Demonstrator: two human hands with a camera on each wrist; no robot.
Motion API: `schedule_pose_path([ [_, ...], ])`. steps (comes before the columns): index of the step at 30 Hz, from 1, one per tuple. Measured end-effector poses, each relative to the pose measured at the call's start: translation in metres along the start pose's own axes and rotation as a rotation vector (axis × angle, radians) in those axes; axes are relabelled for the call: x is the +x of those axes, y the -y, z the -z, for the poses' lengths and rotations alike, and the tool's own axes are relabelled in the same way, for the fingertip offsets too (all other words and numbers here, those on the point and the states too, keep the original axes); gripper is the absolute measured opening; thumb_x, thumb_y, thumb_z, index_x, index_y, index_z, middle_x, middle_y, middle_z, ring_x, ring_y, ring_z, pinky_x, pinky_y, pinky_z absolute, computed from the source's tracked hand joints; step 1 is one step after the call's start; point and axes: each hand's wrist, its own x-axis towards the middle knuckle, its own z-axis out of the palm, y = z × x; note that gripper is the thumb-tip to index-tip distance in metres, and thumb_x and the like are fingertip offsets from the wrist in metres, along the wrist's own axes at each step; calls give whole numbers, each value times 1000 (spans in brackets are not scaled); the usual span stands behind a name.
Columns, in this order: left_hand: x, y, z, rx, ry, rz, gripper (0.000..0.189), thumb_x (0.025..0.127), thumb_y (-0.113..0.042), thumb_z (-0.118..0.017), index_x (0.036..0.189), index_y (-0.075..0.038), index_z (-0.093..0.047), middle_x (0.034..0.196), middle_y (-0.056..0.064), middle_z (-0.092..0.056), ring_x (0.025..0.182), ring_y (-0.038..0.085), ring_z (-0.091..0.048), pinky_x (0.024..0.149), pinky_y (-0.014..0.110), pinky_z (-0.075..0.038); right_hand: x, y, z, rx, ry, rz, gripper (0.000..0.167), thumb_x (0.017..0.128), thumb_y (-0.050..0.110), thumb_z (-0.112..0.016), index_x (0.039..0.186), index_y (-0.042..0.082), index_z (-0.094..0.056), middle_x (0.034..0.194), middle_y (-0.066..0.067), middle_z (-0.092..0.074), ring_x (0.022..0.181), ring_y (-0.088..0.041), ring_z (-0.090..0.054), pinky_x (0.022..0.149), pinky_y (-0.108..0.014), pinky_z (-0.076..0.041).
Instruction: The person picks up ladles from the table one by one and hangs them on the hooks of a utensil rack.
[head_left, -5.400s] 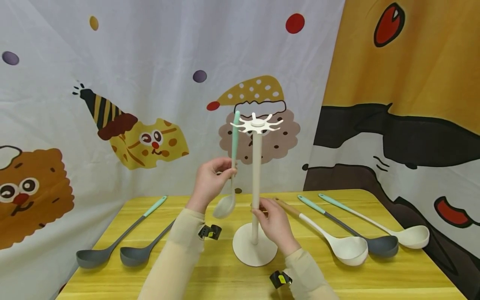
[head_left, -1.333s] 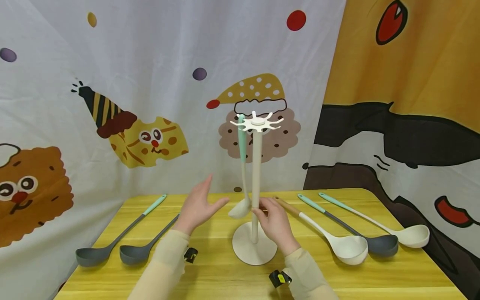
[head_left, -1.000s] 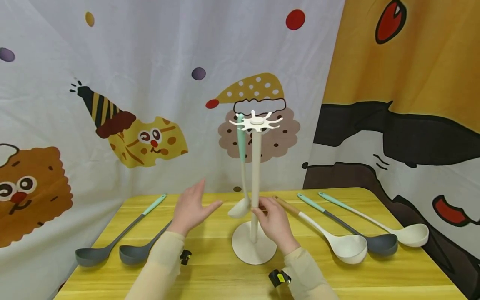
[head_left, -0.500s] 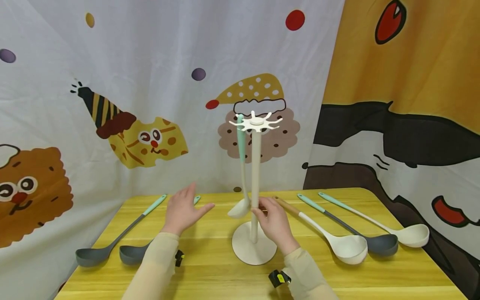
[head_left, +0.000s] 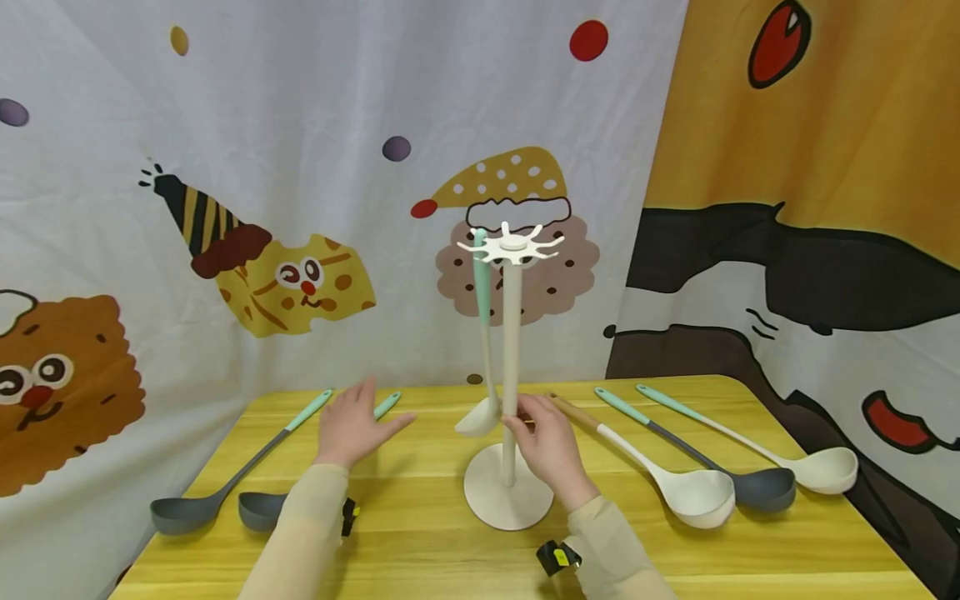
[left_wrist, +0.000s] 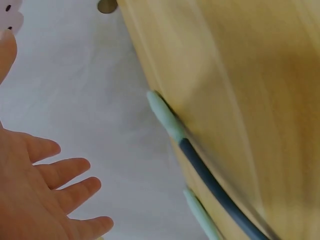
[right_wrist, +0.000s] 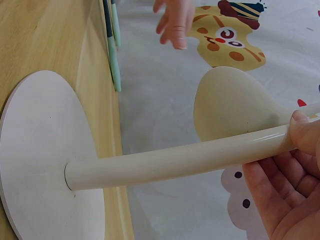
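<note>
My right hand [head_left: 551,446] grips the post of a cream utensil stand [head_left: 512,350], thumb and fingers around it in the right wrist view. From one arm of the stand's star-shaped top hangs a white ladle [head_left: 483,350] with a mint handle, its bowl beside the post. My left hand [head_left: 351,423], fingers spread and holding nothing, is over a grey ladle [head_left: 261,510] with a mint handle [left_wrist: 165,115], partly hiding it in the head view. Farther left lies another grey ladle [head_left: 187,513]. In the left wrist view the left palm [left_wrist: 30,185] shows empty.
Right of the stand lie a white ladle with a wooden-coloured handle [head_left: 701,500], a dark grey ladle [head_left: 765,490] and a white ladle with a mint handle [head_left: 825,472]. All rest on the wooden table [head_left: 420,550]. A printed curtain [head_left: 315,125] hangs behind.
The left hand has hung the white ladle on the stand, let go, and moved left and down towards the grey ladle. The right hand has kept its grip on the post.
</note>
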Motion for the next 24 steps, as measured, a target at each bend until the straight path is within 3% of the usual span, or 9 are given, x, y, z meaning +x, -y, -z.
schedule_pose_path([
  [8,-4,14,-6,5,65,42,109,80,-81,-52,149,2,-35,141,30,-46,126,51,-44,100,75,-25,1,0,-1,-11,2,1,17,94,9,-68,111,6,-70,99,-6,-63,89,-22,-63,76,-35,-57],
  [24,-8,22,-6,24,186,131,110,80,-77,-58,147,7,-36,140,34,-44,128,52,-40,101,77,-22,1,-3,-2,-14,3,0,17,94,9,-68,110,6,-70,99,-6,-64,89,-22,-63,76,-34,-57],
])
